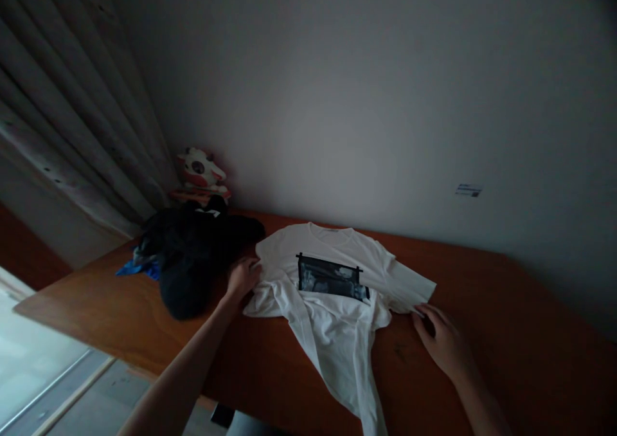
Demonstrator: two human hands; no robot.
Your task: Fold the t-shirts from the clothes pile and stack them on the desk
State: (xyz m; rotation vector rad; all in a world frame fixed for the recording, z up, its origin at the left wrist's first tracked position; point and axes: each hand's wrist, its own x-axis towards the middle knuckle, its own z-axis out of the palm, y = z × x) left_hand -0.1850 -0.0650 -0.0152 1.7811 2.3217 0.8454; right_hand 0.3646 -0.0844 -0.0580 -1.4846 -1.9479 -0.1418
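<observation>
A white T-shirt [332, 323] with a dark printed picture on its chest lies spread on the wooden table, its neckline toward the wall. The lower part is bunched and trails over the near edge. At the shirt's left edge, my left hand [242, 279] has its fingers bent and closed on the sleeve fabric; the fingertips are partly hidden. My right hand [443, 339] pinches the hem of the other sleeve, which is stretched out to the right, between thumb and fingers.
A heap of black clothes [193, 256] with a blue piece [139, 267] lies left of the shirt on the wooden table [491, 314]. Behind it stands a red and white cow figure [201, 169]. A curtain [72, 95] hangs at left; a small label [468, 190] is on the wall.
</observation>
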